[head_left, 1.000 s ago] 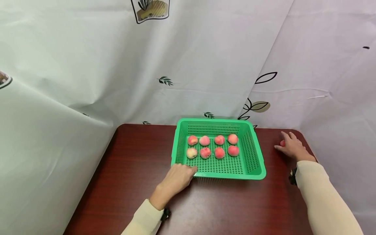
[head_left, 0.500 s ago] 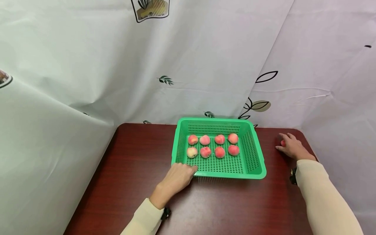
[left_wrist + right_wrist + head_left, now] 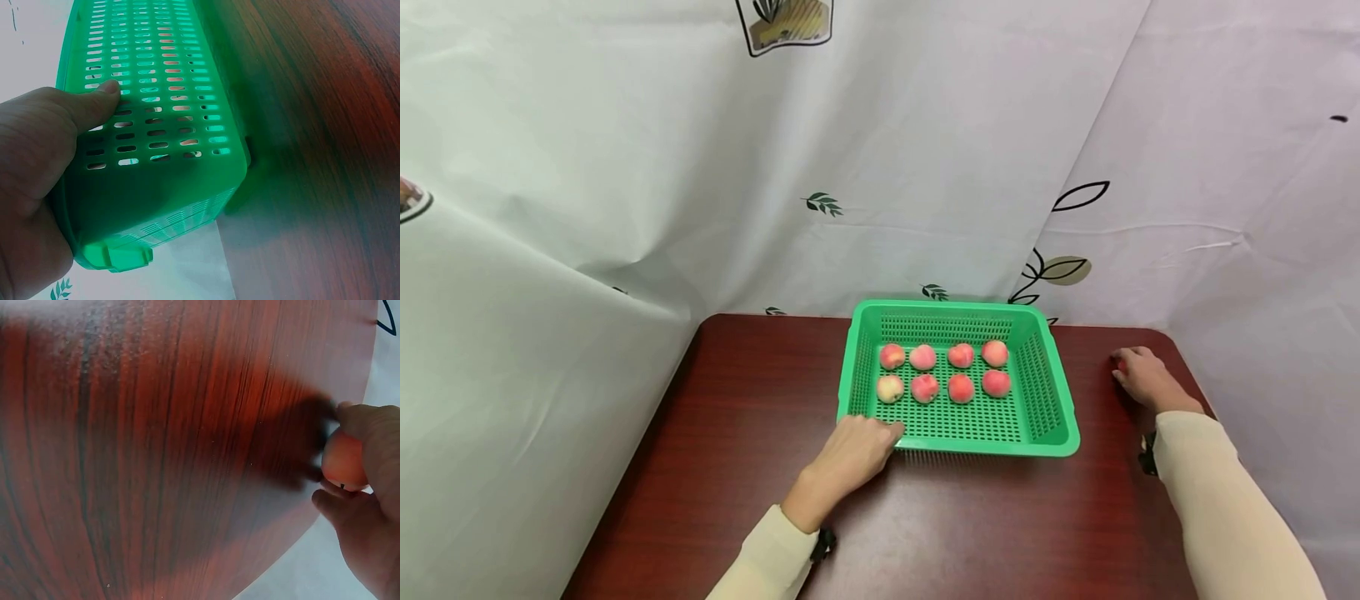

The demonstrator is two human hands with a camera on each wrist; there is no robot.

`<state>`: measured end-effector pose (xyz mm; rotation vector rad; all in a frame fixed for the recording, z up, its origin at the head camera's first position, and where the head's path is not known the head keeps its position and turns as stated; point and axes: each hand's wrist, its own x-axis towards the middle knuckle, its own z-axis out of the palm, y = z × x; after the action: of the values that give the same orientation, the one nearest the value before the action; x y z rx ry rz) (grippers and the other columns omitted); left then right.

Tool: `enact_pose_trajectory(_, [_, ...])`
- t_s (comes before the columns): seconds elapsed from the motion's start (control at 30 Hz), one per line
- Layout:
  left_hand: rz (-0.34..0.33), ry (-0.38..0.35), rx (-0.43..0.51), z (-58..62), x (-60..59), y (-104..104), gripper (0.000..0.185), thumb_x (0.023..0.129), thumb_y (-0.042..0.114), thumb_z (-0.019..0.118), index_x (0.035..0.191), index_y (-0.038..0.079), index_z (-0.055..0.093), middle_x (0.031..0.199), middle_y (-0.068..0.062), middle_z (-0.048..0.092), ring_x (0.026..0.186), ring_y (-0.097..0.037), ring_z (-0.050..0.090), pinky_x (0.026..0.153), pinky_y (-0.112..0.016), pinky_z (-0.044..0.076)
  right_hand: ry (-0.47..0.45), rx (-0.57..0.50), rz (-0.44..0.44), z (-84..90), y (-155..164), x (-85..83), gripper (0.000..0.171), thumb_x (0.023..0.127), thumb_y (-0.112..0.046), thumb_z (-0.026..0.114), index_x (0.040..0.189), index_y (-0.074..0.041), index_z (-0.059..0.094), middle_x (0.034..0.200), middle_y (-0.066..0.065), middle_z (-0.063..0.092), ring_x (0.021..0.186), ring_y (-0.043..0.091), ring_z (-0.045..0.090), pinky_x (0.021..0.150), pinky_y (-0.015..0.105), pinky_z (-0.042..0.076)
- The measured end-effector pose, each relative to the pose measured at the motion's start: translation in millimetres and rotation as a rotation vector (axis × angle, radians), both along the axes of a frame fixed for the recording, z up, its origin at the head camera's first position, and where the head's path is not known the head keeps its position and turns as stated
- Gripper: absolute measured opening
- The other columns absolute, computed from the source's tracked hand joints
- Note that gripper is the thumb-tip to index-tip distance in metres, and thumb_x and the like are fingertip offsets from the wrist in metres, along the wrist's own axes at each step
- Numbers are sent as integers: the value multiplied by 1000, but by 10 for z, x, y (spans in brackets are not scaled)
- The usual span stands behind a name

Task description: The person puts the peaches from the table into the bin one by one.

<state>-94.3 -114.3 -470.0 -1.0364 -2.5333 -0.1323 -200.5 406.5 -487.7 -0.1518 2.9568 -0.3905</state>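
Observation:
A green perforated plastic basket [image 3: 985, 450] stands at the back of the dark wooden table. Inside it lie several red-and-yellow peaches [image 3: 961, 388] in two rows. My left hand [image 3: 853, 450] grips the basket's near rim by its left corner; the left wrist view shows the thumb [image 3: 103, 97] pressed on the outer wall [image 3: 144, 187]. At the table's back right corner, my right hand [image 3: 1148, 379] holds another peach [image 3: 344, 464] between thumb and fingers. The hand covers most of that peach in the head view.
The wooden tabletop [image 3: 760, 417] stretches left of the basket and in front of it. White printed cloth [image 3: 760, 167] hangs behind the table and along both sides, close to the right hand's corner.
My right hand's fingers were spread around the peach and have now closed in on it. The left hand, the basket and the peaches in it have stayed put.

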Motion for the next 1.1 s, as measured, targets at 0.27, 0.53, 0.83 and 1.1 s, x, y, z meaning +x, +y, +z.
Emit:
enact_pose_trajectory(0.27, [6,-17,-15,-2,7,7,38,84,3,67,63,22,40,55,11,19,54,-3,8,49,-22,7,17,-30,-30,26,26,38,33,102,-6,50,126,15,47,133,49,30,112,68,43,86,71,42])
enact_pose_trajectory(0.53, [9,1,-14,-8,-1,6,38,84,4,67,63,22,41,55,11,19,55,-3,7,48,-22,7,61,-92,-21,54,-48,17,28,104,-6,49,120,17,48,126,47,35,105,59,47,84,67,42])
enact_pose_trajectory(0.83, [11,-33,-24,-10,4,4,39,86,5,66,64,22,41,56,10,20,53,-4,10,48,-23,8,179,-118,23,211,-231,32,25,102,-3,52,117,18,51,120,43,42,106,53,43,81,63,42])
enact_pose_trajectory(1.1, [7,10,-12,-9,0,7,40,83,4,68,63,23,39,59,12,14,56,-3,5,48,-22,6,312,-130,94,512,-502,71,25,99,-2,62,118,13,56,115,36,49,98,47,50,77,59,44])
